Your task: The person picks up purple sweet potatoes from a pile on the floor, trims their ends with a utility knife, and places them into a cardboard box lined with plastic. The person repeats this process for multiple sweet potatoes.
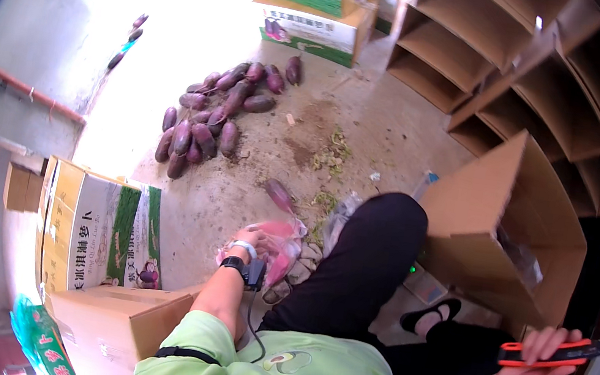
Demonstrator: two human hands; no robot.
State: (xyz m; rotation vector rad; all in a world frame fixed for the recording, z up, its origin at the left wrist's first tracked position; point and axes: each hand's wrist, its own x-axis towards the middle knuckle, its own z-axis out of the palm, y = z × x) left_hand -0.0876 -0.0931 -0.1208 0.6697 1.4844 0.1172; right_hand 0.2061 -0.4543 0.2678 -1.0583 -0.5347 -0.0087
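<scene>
My left hand [250, 237], with a white band and a black watch at its wrist, is closed on a crumpled pink plastic bag [284, 233] low over the floor. A slightly blurred purple radish [280, 195] lies just beyond the bag. Off to the right, my right hand [532, 366] grips a long black tool with an orange-red edged handle [549, 353]; its exact kind is unclear. Beyond the single radish, a heap of purple radishes [206, 117] is spread on the concrete. Greyish lumpy pieces [297, 271] sit between the bag and my knee.
An open cardboard box [473, 212] stands beside my right knee. Empty cartons [449, 55] are stacked at the far right. Printed boxes [314, 32] stand at the back, and another [99, 228] at the left behind a plain carton [109, 314]. Leaf scraps [331, 154] litter the floor.
</scene>
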